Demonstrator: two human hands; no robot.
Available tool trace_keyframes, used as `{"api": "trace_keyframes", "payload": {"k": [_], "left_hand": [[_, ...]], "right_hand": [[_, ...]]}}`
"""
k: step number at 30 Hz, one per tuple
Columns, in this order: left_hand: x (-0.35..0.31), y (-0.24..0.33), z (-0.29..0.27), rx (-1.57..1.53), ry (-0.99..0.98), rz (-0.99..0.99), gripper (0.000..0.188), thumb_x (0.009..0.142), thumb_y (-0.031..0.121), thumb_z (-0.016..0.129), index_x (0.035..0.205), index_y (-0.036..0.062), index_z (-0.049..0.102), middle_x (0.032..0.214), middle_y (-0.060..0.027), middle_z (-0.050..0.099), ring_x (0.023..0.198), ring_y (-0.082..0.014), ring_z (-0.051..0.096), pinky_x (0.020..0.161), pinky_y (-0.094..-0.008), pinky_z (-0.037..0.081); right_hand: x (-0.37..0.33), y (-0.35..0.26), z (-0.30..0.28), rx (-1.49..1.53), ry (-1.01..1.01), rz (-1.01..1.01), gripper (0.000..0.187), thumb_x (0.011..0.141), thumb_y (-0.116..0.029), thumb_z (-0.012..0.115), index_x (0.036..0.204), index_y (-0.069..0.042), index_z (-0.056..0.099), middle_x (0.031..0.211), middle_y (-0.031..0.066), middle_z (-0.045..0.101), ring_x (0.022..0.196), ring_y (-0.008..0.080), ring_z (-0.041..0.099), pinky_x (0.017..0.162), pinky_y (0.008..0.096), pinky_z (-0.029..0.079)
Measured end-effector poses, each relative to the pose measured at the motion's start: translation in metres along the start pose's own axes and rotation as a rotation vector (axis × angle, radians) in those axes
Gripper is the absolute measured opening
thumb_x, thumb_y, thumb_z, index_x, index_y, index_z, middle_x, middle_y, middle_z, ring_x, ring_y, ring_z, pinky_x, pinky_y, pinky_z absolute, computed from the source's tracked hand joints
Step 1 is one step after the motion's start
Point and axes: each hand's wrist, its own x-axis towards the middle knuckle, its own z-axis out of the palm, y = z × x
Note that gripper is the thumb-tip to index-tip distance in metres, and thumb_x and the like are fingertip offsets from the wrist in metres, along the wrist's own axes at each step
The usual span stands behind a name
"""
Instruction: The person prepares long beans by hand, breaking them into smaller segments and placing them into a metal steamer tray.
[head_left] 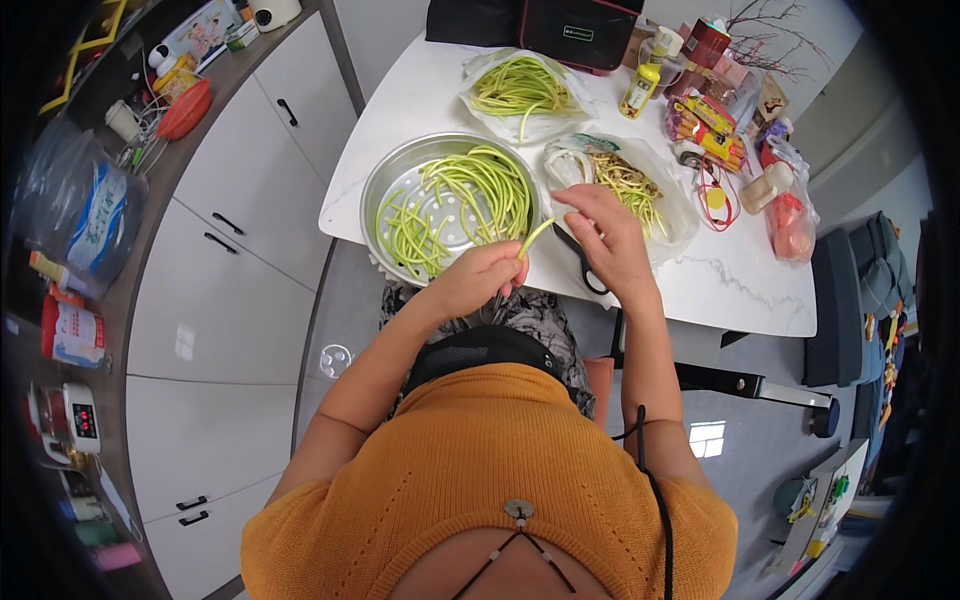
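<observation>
My left hand (482, 274) is closed around a green garlic scape (536, 238), whose end sticks up and to the right past the fingers. To its right, my right hand (607, 238) is raised with curved fingers and the thumb apart; nothing shows in it. Just beside it, black-handled scissors (584, 265) lie at the table's near edge. A round metal colander (372, 190) with holes holds cut green lengths, in front of my left hand. Beyond my right hand, an open plastic bag (676, 215) contains brownish tips and trimmings. More long scapes (520, 90) lie on another bag at the back.
The white marble-patterned table (745, 285) carries a yellow bottle (640, 90), packaged sausages (708, 135), a red cord (722, 205) and a bag of red items (790, 225) at right. Black bags (580, 35) stand at the back. White cabinets (225, 290) line the left.
</observation>
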Motion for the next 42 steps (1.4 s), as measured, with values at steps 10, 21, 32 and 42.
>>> {"api": "trace_keyframes", "payload": {"k": [10, 21, 32, 42], "left_hand": [[-0.002, 0.008, 0.004, 0.648, 0.325, 0.302, 0.017, 0.087, 0.013, 0.047, 0.087, -0.0005, 0.057, 0.079, -0.0145, 0.054, 0.070, -0.0299, 0.054, 0.067, -0.0349, 0.044], [-0.001, 0.009, 0.017, 0.585, 0.363, 0.300, 0.017, 0.086, 0.013, 0.054, 0.082, -0.0016, 0.062, 0.069, -0.0145, 0.055, 0.063, -0.0279, 0.054, 0.060, -0.0356, 0.043], [-0.002, 0.018, 0.023, 0.416, 0.331, 0.168, 0.018, 0.085, 0.014, 0.056, 0.077, -0.0022, 0.057, 0.071, -0.0171, 0.055, 0.064, -0.0322, 0.054, 0.060, -0.0373, 0.042], [-0.001, 0.009, 0.016, 0.551, 0.389, 0.276, 0.015, 0.087, 0.011, 0.056, 0.092, -0.0003, 0.064, 0.076, -0.0121, 0.057, 0.066, -0.0212, 0.055, 0.062, -0.0296, 0.043]], "right_hand": [[0.000, -0.005, -0.003, 0.040, -0.193, 0.192, 0.012, 0.080, -0.012, 0.066, 0.083, -0.002, 0.063, 0.077, 0.0085, 0.060, 0.066, 0.0189, 0.057, 0.061, 0.0282, 0.044], [-0.011, 0.000, 0.020, -0.266, 0.132, -0.073, 0.013, 0.072, -0.009, 0.071, 0.075, -0.005, 0.058, 0.071, 0.0072, 0.058, 0.059, 0.0234, 0.056, 0.052, 0.0323, 0.045], [-0.016, 0.006, 0.025, -0.007, 0.214, -0.142, 0.012, 0.075, -0.007, 0.069, 0.081, -0.001, 0.060, 0.072, 0.0076, 0.058, 0.058, 0.0178, 0.054, 0.052, 0.0294, 0.043], [-0.018, 0.018, 0.009, 0.918, -0.168, 0.452, 0.018, 0.091, -0.020, 0.056, 0.098, -0.005, 0.063, 0.077, -0.0002, 0.060, 0.059, 0.0042, 0.044, 0.053, 0.0169, 0.034]]}}
